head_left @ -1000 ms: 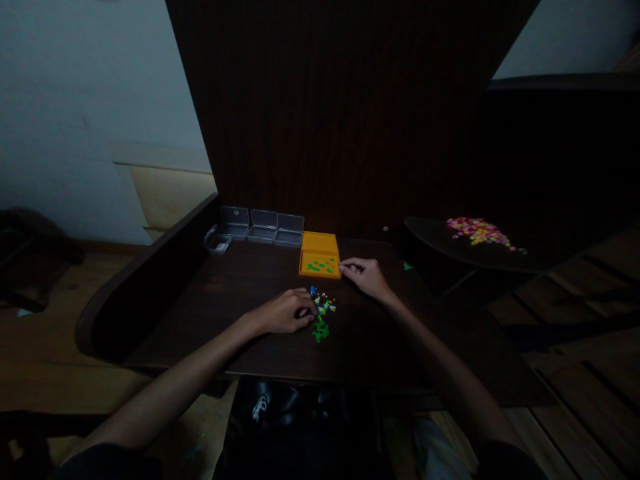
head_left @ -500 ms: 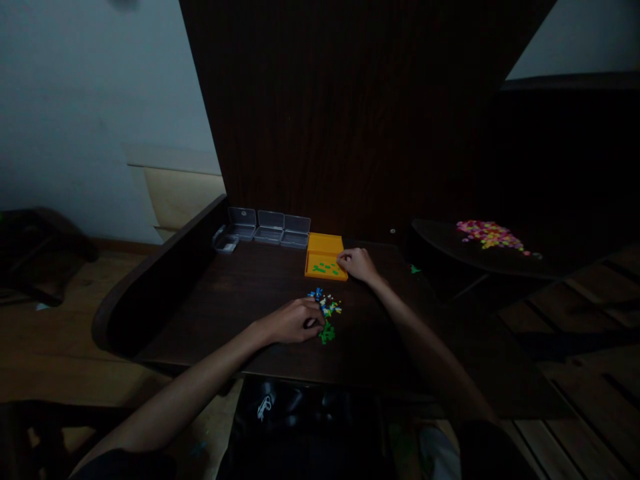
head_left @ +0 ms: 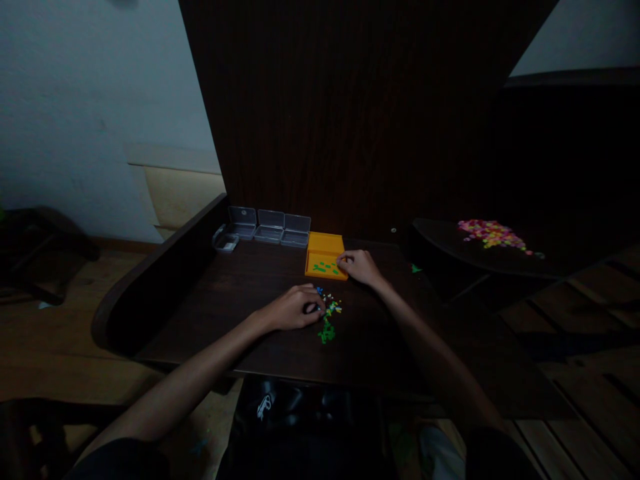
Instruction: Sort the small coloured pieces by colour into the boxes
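Note:
My left hand [head_left: 299, 307] rests at the left side of a pile of small mixed pieces [head_left: 333, 307] in blue, white and yellow. Its fingers are curled with the tips together at the pile; whatever they pinch is too small to make out. Just nearer to me lies a heap of small green pieces [head_left: 327, 333]. My right hand [head_left: 359, 265] is over the right edge of an open orange box [head_left: 325, 241], fingertips pinched above its tray. Several flat green pieces [head_left: 325, 267] lie inside that box. Any piece between my right fingertips is hidden.
Clear plastic boxes with raised lids [head_left: 270, 230] line the back of the dark desk [head_left: 225, 293], left of the orange box. A raised side panel [head_left: 160, 267] bounds the left. Pink and yellow pieces [head_left: 493, 235] are heaped on a shelf at right.
My left hand has moved slightly away from me, from beside the green heap to the mixed pile. My right hand has stayed nearly still at the orange box.

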`<state>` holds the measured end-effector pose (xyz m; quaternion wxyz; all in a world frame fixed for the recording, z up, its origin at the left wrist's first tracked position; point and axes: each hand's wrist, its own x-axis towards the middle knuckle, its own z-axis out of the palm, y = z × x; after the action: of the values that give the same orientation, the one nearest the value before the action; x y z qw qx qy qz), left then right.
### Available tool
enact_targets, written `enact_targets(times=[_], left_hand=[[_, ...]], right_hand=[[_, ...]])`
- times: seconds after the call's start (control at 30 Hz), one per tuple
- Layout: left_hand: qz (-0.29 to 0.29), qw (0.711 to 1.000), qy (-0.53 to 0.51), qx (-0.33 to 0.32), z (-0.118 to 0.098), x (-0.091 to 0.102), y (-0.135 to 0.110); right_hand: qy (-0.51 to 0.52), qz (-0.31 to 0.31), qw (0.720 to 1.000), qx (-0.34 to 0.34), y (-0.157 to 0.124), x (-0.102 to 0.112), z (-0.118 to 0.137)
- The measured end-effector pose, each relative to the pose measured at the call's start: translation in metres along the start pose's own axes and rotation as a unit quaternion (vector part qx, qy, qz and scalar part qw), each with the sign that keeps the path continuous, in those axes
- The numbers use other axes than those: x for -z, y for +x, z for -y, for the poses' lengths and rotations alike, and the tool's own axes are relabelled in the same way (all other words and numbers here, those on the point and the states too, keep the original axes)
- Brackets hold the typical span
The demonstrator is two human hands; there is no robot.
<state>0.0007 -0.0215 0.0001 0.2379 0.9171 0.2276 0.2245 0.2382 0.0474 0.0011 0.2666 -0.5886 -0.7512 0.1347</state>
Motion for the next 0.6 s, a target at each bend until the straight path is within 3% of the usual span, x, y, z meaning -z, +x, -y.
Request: enact_targets(times=[0.17,0.33,0.5,0.6], left_hand=[[-0.084,0.996,0.029,0.018,0.01,0.014,0.019],[-0.139,0.988,0.057,0.044,0.029,0.023,0.041],[-0.129,0.985,0.08,0.079,0.051,0.024,0.06],[-0.115,0.984,0.087,0.101,0.058,0.022,0.067]], right_hand=[[0.089,0.028,0.994,0.054,-0.023,0.001,0.016],[0.179,0.15,0.971,0.058,-0.056,0.0,0.025],[0.198,0.264,0.94,0.088,-0.084,0.001,0.029],[0.188,0.295,0.929,0.119,-0.093,-0.001,0.03]])
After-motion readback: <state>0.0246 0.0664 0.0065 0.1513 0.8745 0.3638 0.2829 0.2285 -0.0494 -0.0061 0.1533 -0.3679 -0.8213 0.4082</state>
